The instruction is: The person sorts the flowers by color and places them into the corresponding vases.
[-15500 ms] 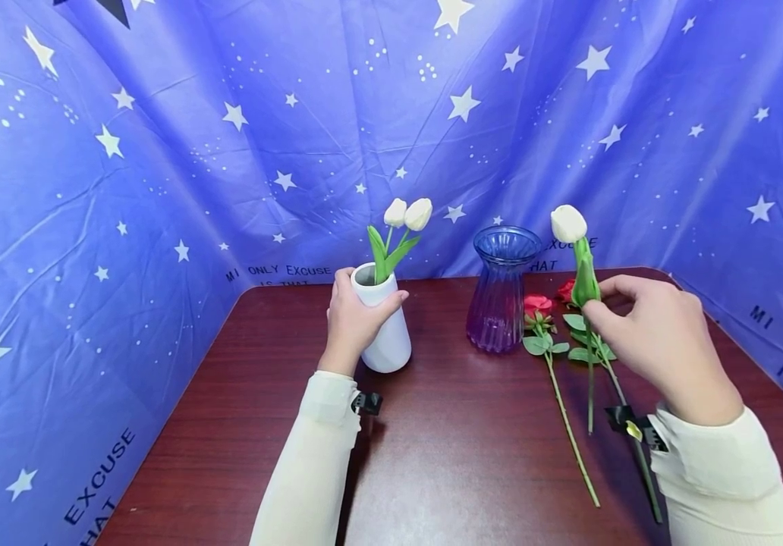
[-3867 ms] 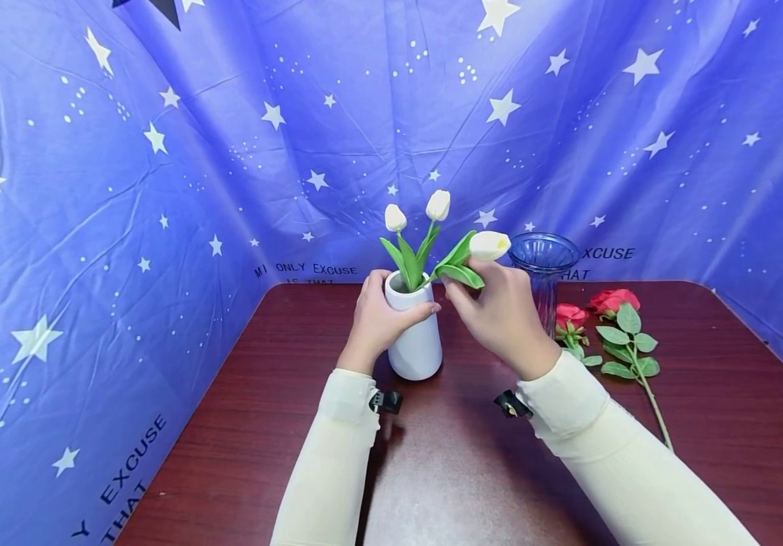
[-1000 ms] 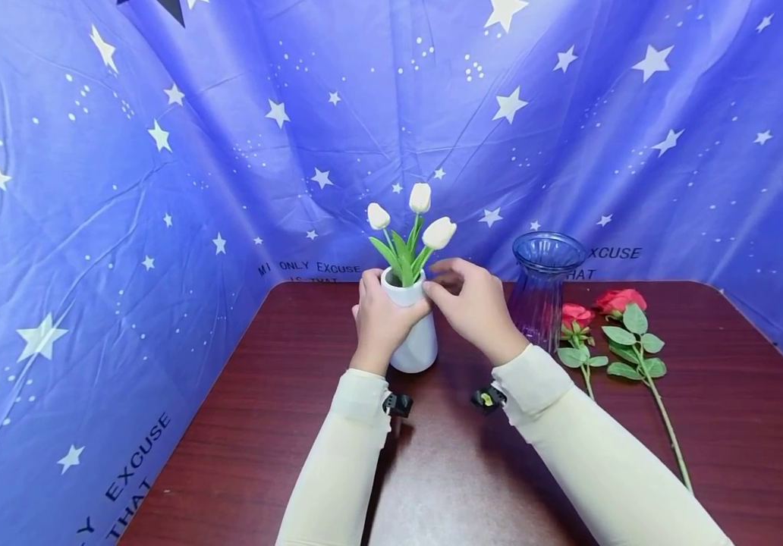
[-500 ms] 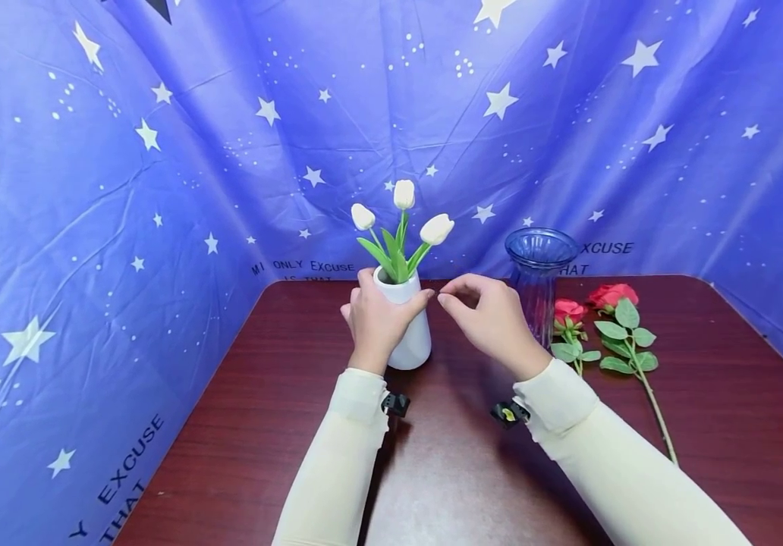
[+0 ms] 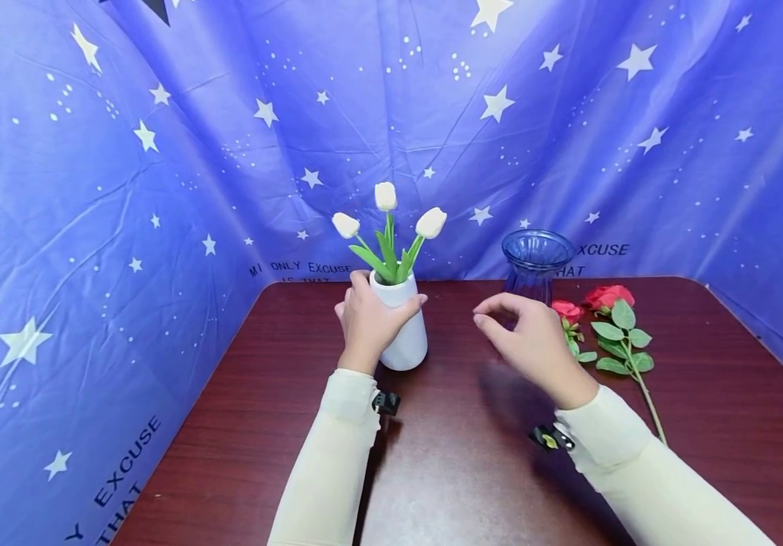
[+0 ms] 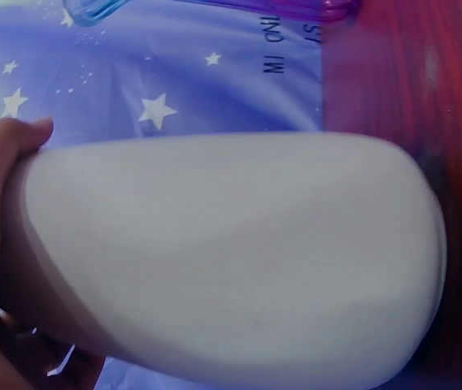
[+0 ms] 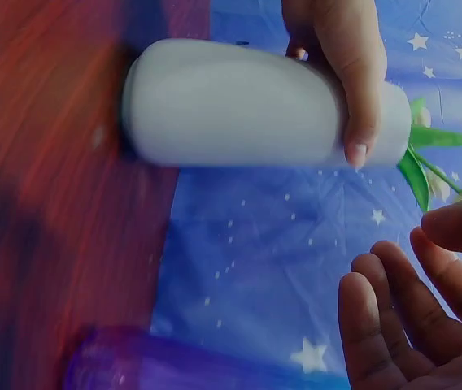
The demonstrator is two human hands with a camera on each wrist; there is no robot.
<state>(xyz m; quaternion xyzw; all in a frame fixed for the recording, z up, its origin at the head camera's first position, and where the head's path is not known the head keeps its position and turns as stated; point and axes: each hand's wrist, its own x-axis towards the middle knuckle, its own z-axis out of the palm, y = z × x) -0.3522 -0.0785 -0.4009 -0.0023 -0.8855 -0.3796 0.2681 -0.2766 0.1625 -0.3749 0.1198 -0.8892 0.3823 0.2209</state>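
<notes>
A white vase stands on the table with three white tulips fanned out above its mouth. My left hand grips the vase near its rim, thumb across the front. In the left wrist view the vase body fills most of the picture. My right hand hovers in front of a blue and purple glass vase, partly covering it. Its thumb and fingers are loosely bent and hold nothing, as the right wrist view of the fingers also shows.
Two red roses lie right of the glass vase: the nearer rose is partly behind my right hand, the other rose farther right. Starry blue cloth hangs behind the brown table and along its sides.
The third tulip went from my right hand into the white vase. The right hand has since let go and moved right, away from the vase. The tulips now spread wider; the left hand kept its grip.
</notes>
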